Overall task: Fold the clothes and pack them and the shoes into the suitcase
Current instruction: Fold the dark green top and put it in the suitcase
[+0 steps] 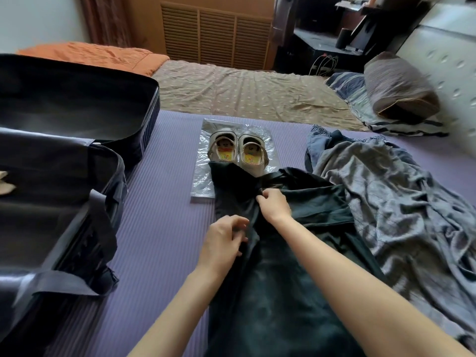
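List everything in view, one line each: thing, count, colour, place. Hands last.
suitcase: one, dark navy, open, left on the mat
shoes: two, cream, yellow insoles, on the plastic bag
plastic bag: one, clear, centre
dark green garment: one, centre, reaching the shoes
grey garment: one, crumpled, right
mat: one, purple, underneath
pillow: one, grey-brown, far right
left hand: pinches the dark green garment's left edge
right hand: grips the dark green garment further up
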